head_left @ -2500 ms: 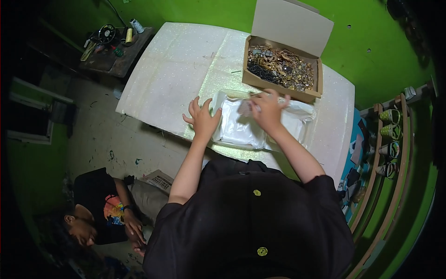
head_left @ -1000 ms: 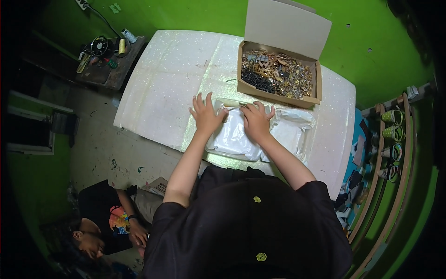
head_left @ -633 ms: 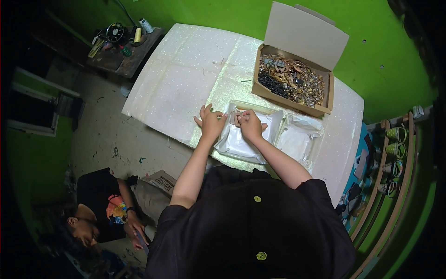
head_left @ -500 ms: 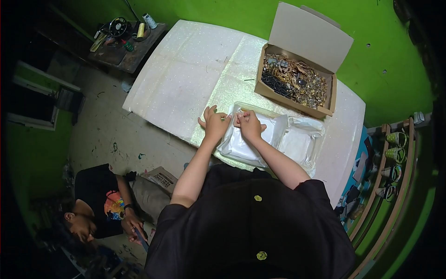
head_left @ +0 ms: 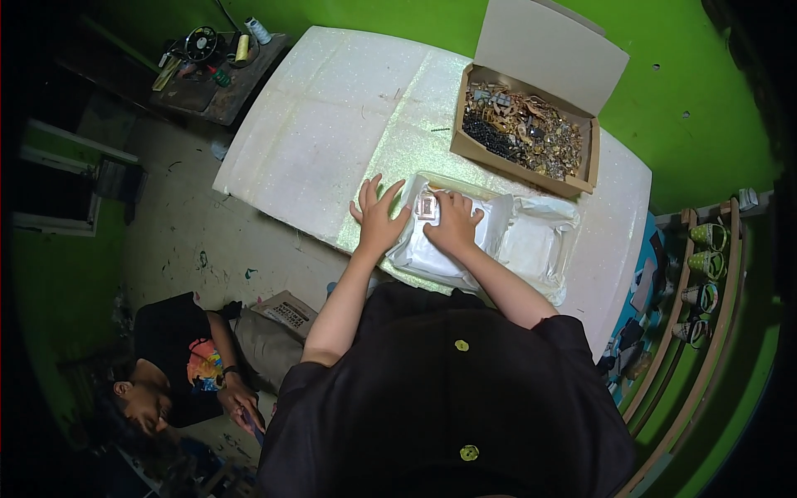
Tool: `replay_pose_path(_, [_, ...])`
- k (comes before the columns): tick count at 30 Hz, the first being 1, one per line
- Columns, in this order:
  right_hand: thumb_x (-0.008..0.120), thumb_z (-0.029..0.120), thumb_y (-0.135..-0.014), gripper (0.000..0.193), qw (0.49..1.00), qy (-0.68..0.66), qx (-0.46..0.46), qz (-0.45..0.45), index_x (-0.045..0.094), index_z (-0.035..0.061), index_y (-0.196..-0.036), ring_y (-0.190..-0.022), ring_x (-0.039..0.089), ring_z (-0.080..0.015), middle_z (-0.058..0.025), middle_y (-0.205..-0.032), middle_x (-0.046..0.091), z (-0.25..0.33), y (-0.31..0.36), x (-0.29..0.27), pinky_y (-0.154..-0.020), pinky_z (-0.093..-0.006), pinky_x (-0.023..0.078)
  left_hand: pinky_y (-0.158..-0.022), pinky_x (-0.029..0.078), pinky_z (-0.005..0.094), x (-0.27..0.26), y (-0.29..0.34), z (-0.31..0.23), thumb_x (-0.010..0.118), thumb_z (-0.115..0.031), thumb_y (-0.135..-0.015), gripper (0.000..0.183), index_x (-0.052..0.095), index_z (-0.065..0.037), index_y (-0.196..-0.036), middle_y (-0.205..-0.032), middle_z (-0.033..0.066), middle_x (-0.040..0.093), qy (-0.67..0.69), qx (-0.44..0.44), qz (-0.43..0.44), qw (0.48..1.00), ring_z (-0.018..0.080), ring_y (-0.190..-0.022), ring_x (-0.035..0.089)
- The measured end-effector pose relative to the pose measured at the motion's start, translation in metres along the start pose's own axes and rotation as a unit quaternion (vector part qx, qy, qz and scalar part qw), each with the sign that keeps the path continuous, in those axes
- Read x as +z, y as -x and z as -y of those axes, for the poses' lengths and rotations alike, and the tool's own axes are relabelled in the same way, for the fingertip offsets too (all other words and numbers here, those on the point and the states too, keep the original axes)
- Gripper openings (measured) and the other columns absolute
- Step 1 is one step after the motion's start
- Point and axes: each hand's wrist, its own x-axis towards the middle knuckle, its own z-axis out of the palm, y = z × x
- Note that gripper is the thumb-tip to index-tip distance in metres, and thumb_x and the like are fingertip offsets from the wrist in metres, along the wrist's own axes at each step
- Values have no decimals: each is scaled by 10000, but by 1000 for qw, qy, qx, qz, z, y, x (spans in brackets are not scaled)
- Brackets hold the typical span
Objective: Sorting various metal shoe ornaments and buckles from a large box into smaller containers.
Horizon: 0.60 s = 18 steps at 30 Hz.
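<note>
A small rectangular, copper-coloured piece like a buckle [head_left: 427,206] lies flat at the far left of a shallow box lined with white paper [head_left: 419,259]. My right hand [head_left: 454,226] is over this box, its fingers apart and the fingertips right beside the piece. At the box's left edge my left hand [head_left: 382,222] is spread open with nothing in it. The box's other half, a paper-lined lid or second tray [head_left: 533,247], adjoins it on the right.
Behind stands an open cardboard box [head_left: 523,172] full of metal trinkets and black beads, on a glittery white table [head_left: 332,108]. A co-worker [head_left: 178,357] sits low at the left. A sewing table [head_left: 212,95] is far left; a wooden rack with sandals [head_left: 706,266] is at the right.
My right fingers, earlier pinched on the copper-coloured piece, have let go and opened, leaving it flat in the box. My left fingers have spread. The view has shifted slightly.
</note>
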Motion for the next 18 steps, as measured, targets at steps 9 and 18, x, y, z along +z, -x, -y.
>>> replay_pose_path(9, [725, 312, -621, 621, 999, -17, -9, -28, 547, 133, -1189, -1155, 376, -260, -88, -1205, 464, -7, -1, 15, -865, -500, 248, -1003, 0, 630, 8, 7, 3, 626, -239, -772, 459, 574, -235, -1228, -1429, 175, 282, -7, -4, 4, 1000, 371, -1352, 144])
replay_pose_path(18, [730, 342, -642, 610, 1000, 18, 23, -2, 553, 89, -1168, -1195, 342, -265, -107, -1243, 436, 0, -7, 11, -894, -531, 249, -999, 4, 637, 11, 4, 2, 608, -246, -792, 443, 570, -233, -1233, -1428, 179, 274, -8, -3, -12, 1000, 376, -1349, 142])
